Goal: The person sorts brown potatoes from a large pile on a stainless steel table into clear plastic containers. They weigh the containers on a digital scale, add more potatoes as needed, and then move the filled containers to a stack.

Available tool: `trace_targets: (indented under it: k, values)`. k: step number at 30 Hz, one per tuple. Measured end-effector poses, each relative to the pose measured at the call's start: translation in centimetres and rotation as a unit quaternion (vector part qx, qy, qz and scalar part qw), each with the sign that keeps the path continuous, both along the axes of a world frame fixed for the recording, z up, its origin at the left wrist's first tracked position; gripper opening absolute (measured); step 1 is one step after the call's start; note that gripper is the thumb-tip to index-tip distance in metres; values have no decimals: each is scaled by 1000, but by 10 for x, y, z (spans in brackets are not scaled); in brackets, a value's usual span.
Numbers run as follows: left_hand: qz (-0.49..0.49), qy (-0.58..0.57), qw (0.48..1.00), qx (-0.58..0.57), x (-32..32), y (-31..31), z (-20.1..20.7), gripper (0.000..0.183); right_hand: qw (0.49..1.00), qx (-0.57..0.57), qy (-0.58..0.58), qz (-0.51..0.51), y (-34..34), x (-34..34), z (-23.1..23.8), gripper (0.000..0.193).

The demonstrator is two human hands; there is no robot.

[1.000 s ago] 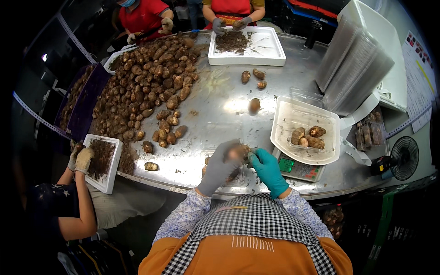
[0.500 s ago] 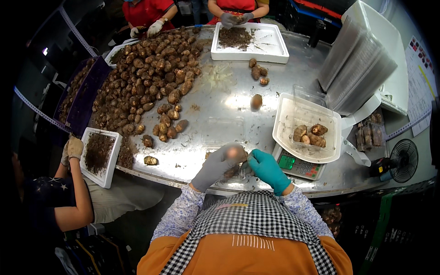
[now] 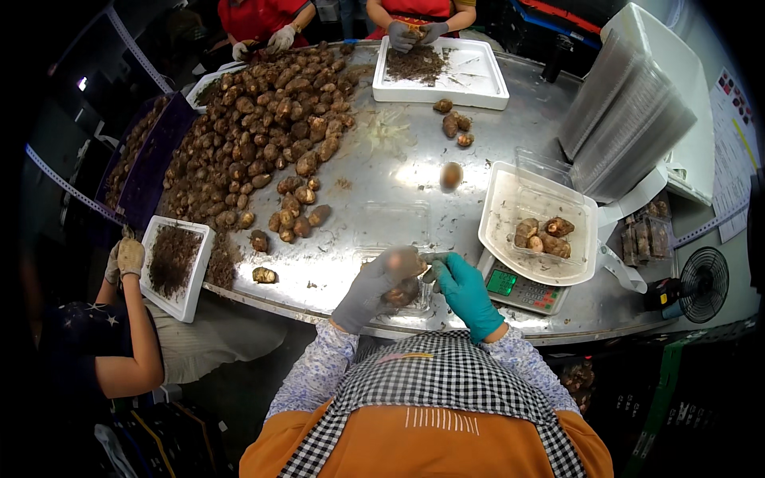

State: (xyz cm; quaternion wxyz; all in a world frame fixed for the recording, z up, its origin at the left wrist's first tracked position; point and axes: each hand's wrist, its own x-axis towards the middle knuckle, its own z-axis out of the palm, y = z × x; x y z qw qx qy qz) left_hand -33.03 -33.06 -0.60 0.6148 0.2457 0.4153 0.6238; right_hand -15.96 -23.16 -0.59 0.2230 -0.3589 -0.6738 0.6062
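My left hand [image 3: 373,288], in a grey glove, is closed around a brown taro [image 3: 409,263] above the near edge of the metal table. Close beside it is my right hand [image 3: 470,296] in a teal glove. Its thumb and fingers are pinched together by the taro's right side, on a small greyish thing I cannot make out. Below both hands sits a clear plastic tray [image 3: 425,298] with taros [image 3: 402,293] in it, partly hidden by my left hand. Another clear tray [image 3: 392,223] lies just beyond.
A large taro heap [image 3: 263,135] covers the left. To my right, a white basin [image 3: 496,209] holding a clear tray of taros sits on a scale [image 3: 522,293]. Stacked clear trays [image 3: 629,119] stand behind it. Co-workers handle white soil-strewn trays [image 3: 470,94] across the table and at left.
My right hand's fingertips have shifted slightly up along the taro's side. The taros in the tray below show more clearly. My left hand still holds its taro.
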Motion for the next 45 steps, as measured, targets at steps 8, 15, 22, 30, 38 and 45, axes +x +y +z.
trace_targets:
  k: [8,15,22,30,38,45]
  values:
    - [-58,231,971,39,-17,-2,6,61,985,158,-55,52,1,1,4,26]
    - [-24,171,984,51,-14,-3,15,59,998,46,-44,-10,-3,-7,0,20]
    - [146,310,939,-34,-55,-13,2,49,995,-88,-27,-30,9,-1,-18,30]
    - [49,659,738,-136,-36,-23,-27,48,996,78,-3,-48,6,-11,-41,25]
    - [-87,707,677,-187,-36,1,-24,52,997,46,-54,16,3,-9,-53,28]
    - [-95,794,573,-178,-38,21,-17,42,995,61,-74,13,11,-3,-48,25]
